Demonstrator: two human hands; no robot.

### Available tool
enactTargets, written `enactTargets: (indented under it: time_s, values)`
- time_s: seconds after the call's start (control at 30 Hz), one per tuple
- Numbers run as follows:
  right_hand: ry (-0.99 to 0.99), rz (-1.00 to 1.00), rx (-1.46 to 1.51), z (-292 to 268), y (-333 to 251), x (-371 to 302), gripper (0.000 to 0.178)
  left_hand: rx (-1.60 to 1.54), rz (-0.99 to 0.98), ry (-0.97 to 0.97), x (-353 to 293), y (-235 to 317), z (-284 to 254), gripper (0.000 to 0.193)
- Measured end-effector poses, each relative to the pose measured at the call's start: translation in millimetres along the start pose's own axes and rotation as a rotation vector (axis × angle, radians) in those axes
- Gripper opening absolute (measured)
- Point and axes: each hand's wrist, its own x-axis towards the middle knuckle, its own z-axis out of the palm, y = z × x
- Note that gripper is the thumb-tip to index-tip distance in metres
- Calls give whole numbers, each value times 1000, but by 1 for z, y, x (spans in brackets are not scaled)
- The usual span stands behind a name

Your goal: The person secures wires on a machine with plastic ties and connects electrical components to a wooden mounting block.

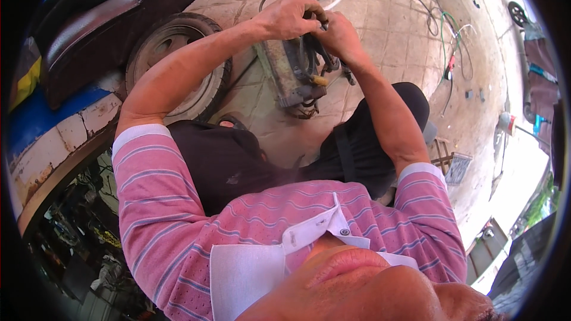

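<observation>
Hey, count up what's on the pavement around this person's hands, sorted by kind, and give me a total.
Tyres: 1
Worn metal machines under both hands: 1
Metal drain grates: 1
Loose cable tangles: 1
Total: 4

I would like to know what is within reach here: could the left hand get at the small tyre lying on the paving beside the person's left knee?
Probably yes. The tyre lies just under the left forearm with nothing between them, but the left hand is gripping the dark metal part and would have to release it.
</observation>
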Motion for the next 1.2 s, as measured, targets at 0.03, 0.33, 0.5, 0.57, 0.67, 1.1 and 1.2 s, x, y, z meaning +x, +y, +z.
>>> enactTargets:
  time_s: [0.03,0.33,0.5,0.57,0.67,1.1,1.2]
  values:
    - [75,-34,-20,1,-7,-6,39,1,-4,5,-1,-6,0,28]
    - [171,-60,-80,12,-16,-6,30,-331,-47,55,-8,-19,-13,27]
    - [256,227,287,20,-9,-2,37,-190,-115,431,-5,-52,-15,53]
    - [298,258,309,26,4,-2,40,-137,-11,491,1,-61,-10,59]
    - [294,148,149,14,9,-5,34,-57,-59,522,3,-75,-5,60]
    - [189,-4,104,-11,-11,-13,31,-490,-561,244,1,-130,-39,35]
    - [207,23,86,-4,-7,-12,30,-519,-412,-69,2,-106,5,33]
